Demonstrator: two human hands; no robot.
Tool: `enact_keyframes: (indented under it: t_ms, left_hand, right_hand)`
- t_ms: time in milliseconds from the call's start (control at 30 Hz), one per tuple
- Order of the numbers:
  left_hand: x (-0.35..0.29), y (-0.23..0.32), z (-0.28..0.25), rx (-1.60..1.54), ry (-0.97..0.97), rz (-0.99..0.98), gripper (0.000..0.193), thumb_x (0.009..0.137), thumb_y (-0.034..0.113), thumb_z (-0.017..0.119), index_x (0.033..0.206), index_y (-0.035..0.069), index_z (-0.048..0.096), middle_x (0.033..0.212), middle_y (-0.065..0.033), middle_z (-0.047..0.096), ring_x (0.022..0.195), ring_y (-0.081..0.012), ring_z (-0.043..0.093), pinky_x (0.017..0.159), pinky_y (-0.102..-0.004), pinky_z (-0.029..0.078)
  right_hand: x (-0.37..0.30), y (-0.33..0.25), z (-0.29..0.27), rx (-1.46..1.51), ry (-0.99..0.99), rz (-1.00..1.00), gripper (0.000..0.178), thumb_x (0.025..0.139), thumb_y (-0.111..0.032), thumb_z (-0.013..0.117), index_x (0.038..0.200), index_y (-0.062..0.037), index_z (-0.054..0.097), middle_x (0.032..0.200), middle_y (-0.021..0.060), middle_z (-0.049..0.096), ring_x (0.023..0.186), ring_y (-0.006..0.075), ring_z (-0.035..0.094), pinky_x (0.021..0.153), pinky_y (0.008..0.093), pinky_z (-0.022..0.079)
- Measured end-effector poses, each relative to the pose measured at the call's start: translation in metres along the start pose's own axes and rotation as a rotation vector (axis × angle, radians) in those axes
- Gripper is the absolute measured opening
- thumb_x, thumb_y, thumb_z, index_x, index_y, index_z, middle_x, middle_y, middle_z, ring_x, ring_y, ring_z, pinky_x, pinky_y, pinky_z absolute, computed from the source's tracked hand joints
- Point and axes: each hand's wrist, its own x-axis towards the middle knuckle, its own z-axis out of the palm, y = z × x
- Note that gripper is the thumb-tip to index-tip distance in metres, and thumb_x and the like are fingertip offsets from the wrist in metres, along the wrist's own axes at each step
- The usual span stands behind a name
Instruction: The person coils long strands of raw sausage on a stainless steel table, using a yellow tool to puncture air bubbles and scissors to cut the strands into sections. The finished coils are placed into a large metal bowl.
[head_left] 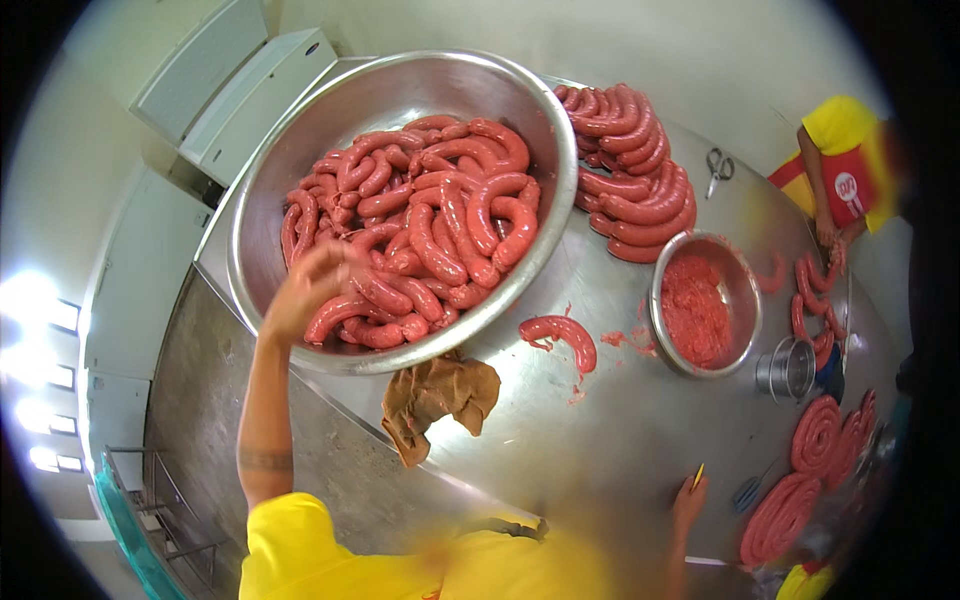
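My left hand point(312, 285) reaches over the near left rim of a big steel basin point(255, 200) heaped with red sausages point(430, 230). Its fingers are slightly blurred, stretched out and apart above the sausages; contact with them is unclear. Low on the right, my right hand point(688, 503) is closed round a slim yellow thing point(698, 476), whose tip sticks up past the fingers. A single sausage point(562, 335) with torn casing lies on the steel table point(545, 420), between the basin and a smaller steel bowl point(755, 310) of red ground meat point(697, 310).
A crumpled brown cloth point(440, 398) lies beside the basin. Stacked sausages point(640, 170) and scissors point(718, 170) are at the back. To the right stand a steel cup point(788, 370) and coiled sausages point(785, 520). A co-worker's hands point(832, 235) handle linked sausages point(815, 290).
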Motion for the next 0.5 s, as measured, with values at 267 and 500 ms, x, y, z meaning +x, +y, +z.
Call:
enact_keyframes:
  t_ms: [267, 500]
  left_hand:
    - [-0.13, -0.138, 0.169, 1.023, -0.154, -0.086, 0.065, 0.082, 0.042, 0.079, 0.134, 0.01, 0.058, 0.13, -0.0256, 0.061, 0.126, -0.0399, 0.055, 0.097, -0.0479, 0.051]
    - [-0.15, -0.178, 0.3, 0.617, 0.375, 0.053, 0.055, 0.076, 0.017, 0.071, 0.128, 0.001, 0.06, 0.107, -0.0223, 0.061, 0.097, -0.0406, 0.062, 0.087, -0.0486, 0.052]
  right_hand:
    - [-0.004, 0.007, 0.014, -0.112, 0.105, -0.065, 0.022, 0.097, -0.026, 0.059, 0.102, -0.0058, 0.054, 0.087, 0.0212, 0.064, 0.084, 0.0452, 0.062, 0.068, 0.0539, 0.047]
    - [-0.022, 0.059, -0.041, 0.398, -0.288, -0.169, 0.022, 0.09, -0.023, 0.069, 0.094, -0.003, 0.06, 0.083, 0.0187, 0.065, 0.073, 0.0404, 0.062, 0.066, 0.0453, 0.048]
